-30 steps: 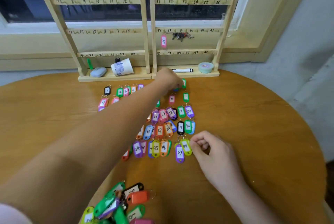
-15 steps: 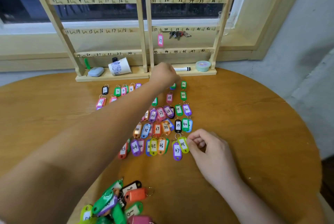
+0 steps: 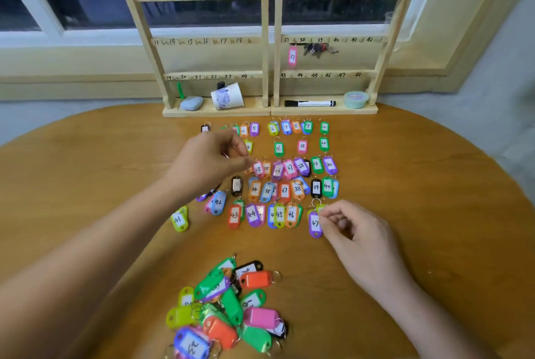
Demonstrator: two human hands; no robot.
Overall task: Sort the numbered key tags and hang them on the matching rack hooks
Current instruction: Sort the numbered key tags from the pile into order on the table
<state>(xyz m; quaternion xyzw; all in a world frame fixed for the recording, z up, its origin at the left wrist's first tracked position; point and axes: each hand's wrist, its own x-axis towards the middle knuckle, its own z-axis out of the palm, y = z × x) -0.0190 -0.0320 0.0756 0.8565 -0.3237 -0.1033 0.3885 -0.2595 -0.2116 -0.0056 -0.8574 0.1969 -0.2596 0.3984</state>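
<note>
My right hand (image 3: 356, 231) pinches a yellow-green tag (image 3: 320, 208), just beside the purple 47 tag (image 3: 315, 224). My left hand (image 3: 211, 162) bunches its fingertips; I cannot tell on what. Sorted tags (image 3: 285, 190) crowd between them, with the rack (image 3: 264, 54) beyond and the loose heap (image 3: 231, 306) nearer me.

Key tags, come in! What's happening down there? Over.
Left hand curled over the rows, grip unclear. Right hand pinching lime tag beside tag 47. Only tag 37 on the rack; pile unsorted. Keys hang under 38-39.
</note>
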